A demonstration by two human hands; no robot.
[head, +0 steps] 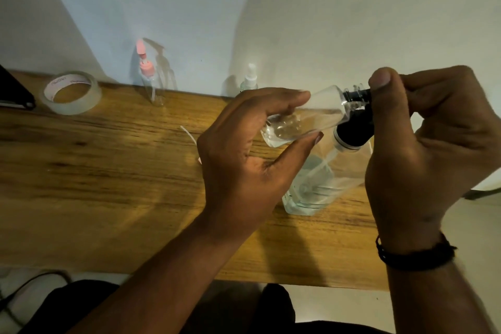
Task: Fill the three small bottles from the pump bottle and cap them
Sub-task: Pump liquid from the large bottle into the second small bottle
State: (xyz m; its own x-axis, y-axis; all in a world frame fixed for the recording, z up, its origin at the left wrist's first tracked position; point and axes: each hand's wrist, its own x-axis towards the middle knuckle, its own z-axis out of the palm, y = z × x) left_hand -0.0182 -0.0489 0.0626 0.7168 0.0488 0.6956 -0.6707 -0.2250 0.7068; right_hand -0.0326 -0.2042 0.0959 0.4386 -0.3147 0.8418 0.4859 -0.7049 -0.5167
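Observation:
My left hand (244, 154) grips a small clear bottle (306, 119), tilted on its side with its open neck to the right and some clear liquid inside. My right hand (423, 149) has its fingers curled round the black pump head (357, 100), whose nozzle sits at the small bottle's neck. Below stands the large clear pump bottle (322, 179), holding pale liquid. Against the wall stand a small clear bottle with a pink pump top (153, 81) and a small bottle with a white spray top (249, 81).
The wooden table (108, 171) runs along a white wall. A roll of clear tape (71, 93) lies at the back left beside a dark flat object (13, 89). A thin white tube (189, 135) lies on the wood. The table's right end is near my right wrist.

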